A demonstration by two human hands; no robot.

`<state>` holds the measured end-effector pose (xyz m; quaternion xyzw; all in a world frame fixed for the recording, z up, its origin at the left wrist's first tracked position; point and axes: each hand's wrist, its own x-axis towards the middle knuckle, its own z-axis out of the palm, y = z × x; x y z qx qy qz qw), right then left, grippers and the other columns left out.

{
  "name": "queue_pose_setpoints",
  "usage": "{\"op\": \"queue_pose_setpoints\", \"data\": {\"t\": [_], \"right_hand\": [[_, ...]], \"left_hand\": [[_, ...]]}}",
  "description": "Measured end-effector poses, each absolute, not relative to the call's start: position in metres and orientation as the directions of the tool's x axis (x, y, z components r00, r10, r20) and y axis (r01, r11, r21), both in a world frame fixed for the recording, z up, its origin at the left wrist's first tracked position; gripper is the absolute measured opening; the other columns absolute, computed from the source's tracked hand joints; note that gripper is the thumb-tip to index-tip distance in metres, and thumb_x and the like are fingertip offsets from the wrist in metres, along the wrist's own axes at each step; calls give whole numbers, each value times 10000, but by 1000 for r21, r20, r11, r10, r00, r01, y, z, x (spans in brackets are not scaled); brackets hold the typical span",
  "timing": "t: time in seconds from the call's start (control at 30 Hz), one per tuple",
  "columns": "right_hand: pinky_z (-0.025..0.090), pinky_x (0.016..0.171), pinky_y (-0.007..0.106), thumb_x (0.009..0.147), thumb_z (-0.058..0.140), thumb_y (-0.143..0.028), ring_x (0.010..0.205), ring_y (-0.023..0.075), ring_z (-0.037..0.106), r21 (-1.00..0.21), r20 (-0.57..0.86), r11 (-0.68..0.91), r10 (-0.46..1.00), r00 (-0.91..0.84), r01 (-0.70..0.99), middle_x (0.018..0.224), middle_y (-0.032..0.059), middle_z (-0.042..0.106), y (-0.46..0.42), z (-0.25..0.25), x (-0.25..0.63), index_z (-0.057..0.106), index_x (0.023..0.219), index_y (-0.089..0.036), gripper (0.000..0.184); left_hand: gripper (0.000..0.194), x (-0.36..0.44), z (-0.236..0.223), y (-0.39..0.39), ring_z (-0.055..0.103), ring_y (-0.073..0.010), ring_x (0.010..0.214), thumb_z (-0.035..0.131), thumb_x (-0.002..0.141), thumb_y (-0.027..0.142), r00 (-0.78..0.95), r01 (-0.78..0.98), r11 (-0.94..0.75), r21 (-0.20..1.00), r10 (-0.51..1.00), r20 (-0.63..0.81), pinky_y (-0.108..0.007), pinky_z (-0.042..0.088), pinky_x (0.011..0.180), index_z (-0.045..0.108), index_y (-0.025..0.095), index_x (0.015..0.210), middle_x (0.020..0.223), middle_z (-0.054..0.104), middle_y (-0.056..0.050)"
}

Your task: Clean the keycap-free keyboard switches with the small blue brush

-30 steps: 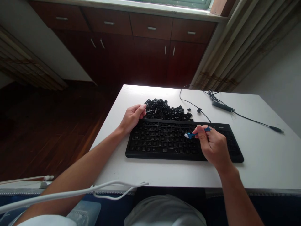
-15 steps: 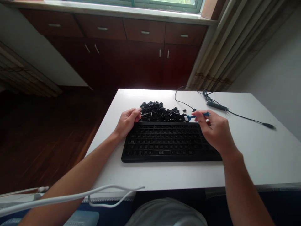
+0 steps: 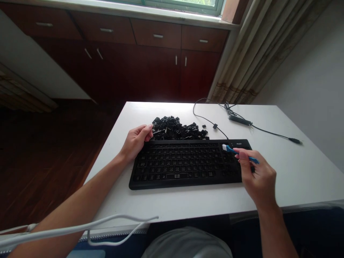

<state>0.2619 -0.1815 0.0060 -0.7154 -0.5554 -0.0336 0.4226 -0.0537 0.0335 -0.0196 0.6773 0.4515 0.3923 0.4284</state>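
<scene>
A black keyboard point(image 3: 185, 163) lies on the white table point(image 3: 295, 168) in front of me. Behind it is a heap of several loose black keycaps point(image 3: 176, 129). My left hand point(image 3: 135, 140) grips the keyboard's far left corner, fingers curled, right beside the heap. My right hand point(image 3: 258, 176) pinches a small blue brush point(image 3: 238, 152) with white bristles. The bristles touch the keyboard's upper right part.
A black cable point(image 3: 242, 122) with an inline block runs across the far right of the table. A white cord point(image 3: 88, 225) crosses near my lap. Dark wooden cabinets point(image 3: 150, 61) and a curtain point(image 3: 263, 53) stand behind the table.
My right hand carried the brush from the keyboard's middle up to the keycap heap, then down to the keyboard's upper right. My left hand stayed on the corner. The view drifted right.
</scene>
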Motion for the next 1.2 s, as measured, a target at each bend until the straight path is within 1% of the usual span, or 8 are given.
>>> {"op": "queue_pose_setpoints", "data": {"t": [0.1,0.27,0.33,0.47,0.7,0.83,0.97,1.2], "right_hand": [[551,725,293,984,572,-311,769,170,692,-672,405,-32,821,403,740,901,41,735,-204,7,250,742,1041,-228,197],[522,528,266,1008,514,-316,647,161,638,-853,242,-32,860,449,521,813,43,701,-229,-8,233,725,1026,-223,231],[568,646,301,996,537,-272,749,177,672,-797,294,8,879,375,604,898,49,715,-232,-16,233,722,1020,-233,190],[553,867,402,942,610,-168,951,224,678,-569,595,42,711,375,822,1051,69,721,-234,-23,237,716,1091,-246,199],[574,690,319,1006,508,-241,814,186,670,-761,340,13,859,382,649,975,64,700,-238,-11,225,704,1047,-228,201],[554,811,337,992,544,-206,913,198,679,-614,395,92,896,204,784,984,54,708,-227,-4,231,684,1051,-235,155],[523,798,312,983,559,-164,878,179,669,-471,449,171,891,68,865,963,46,706,-214,3,235,655,1062,-220,136],[494,737,289,1001,522,-164,792,159,647,-405,470,170,881,45,898,897,41,689,-210,8,232,631,1001,-195,114]], "left_hand": [[394,-53,-19,33,458,-136,602,527,973,432,282,280,-228,933,948,147,-264,389,630,596,198,664,604,496,9],[395,-53,-19,33,466,-137,585,523,970,439,276,284,-233,930,949,153,-263,399,625,596,199,666,594,505,10],[393,-52,-19,32,469,-133,585,523,972,428,276,284,-236,929,948,156,-258,401,627,596,196,663,592,506,13],[391,-52,-19,32,462,-123,578,524,974,414,276,279,-238,930,948,160,-251,393,617,593,191,660,592,499,19],[396,-52,-20,32,453,-118,582,526,973,420,275,273,-229,934,949,152,-250,374,612,595,185,661,597,497,17],[391,-52,-20,32,453,-120,584,524,970,422,274,269,-233,935,949,157,-252,378,615,591,187,664,605,501,13],[396,-51,-20,32,460,-121,583,525,967,427,272,268,-238,933,948,164,-250,387,617,592,188,658,604,505,11],[394,-50,-18,31,459,-127,583,524,958,436,268,276,-244,929,948,170,-253,387,616,595,190,659,603,505,5]]}}
